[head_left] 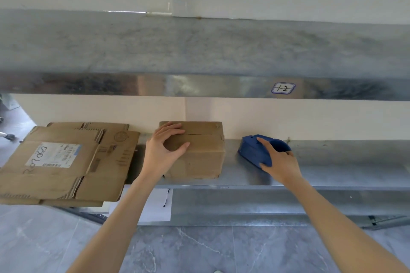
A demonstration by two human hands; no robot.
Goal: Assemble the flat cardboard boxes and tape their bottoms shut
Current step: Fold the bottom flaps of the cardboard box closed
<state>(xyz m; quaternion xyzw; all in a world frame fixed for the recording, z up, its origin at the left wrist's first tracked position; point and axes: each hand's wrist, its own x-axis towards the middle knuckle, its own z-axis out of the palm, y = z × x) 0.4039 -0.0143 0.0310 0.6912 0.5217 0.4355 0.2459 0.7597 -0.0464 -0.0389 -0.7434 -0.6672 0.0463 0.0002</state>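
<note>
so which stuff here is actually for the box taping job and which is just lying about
For the job:
- assembled cardboard box, left hand resting on it
- blue tape dispenser, right hand laid over it
- stack of flat cardboard boxes, at the left

Just lying about:
- white paper sheet below the shelf
- label marked 1-2 on the upper shelf edge

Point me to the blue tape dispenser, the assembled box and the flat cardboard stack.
blue tape dispenser [251,150]: head view, on its blue side body.
assembled box [204,157]: head view, on its front face.
flat cardboard stack [66,175]: head view, on the top sheet below the label.
</note>
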